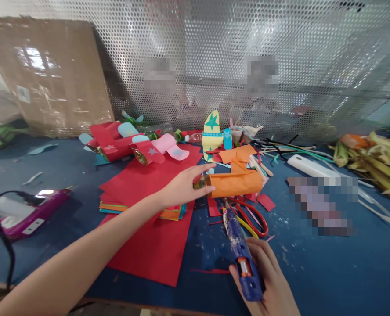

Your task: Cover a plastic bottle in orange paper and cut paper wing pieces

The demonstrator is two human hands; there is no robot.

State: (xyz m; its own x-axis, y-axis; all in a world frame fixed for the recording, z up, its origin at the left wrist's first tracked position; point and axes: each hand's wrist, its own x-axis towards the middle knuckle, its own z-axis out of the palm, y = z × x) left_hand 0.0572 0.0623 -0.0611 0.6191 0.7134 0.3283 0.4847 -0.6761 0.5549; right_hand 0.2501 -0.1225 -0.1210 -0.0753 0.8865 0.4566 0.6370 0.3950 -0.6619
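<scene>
My left hand reaches to the end of a bottle wrapped in orange paper. Its fingers are apart, above and below the exposed bottle end; one fingertip overlaps the paper, though firm contact cannot be made out. In my right hand is a dark blue hot glue gun, its nozzle pointing at the lower edge of the orange wrap. Red-handled scissors lie just beyond the gun. Under my left forearm is a stack of red paper with other coloured sheets.
Behind stand red paper-covered bottles and a yellow rocket shape with stars. At left lies a purple power strip with a black cord. A white glue-gun-like tool and dry corn husks lie right. Cardboard leans on perforated metal.
</scene>
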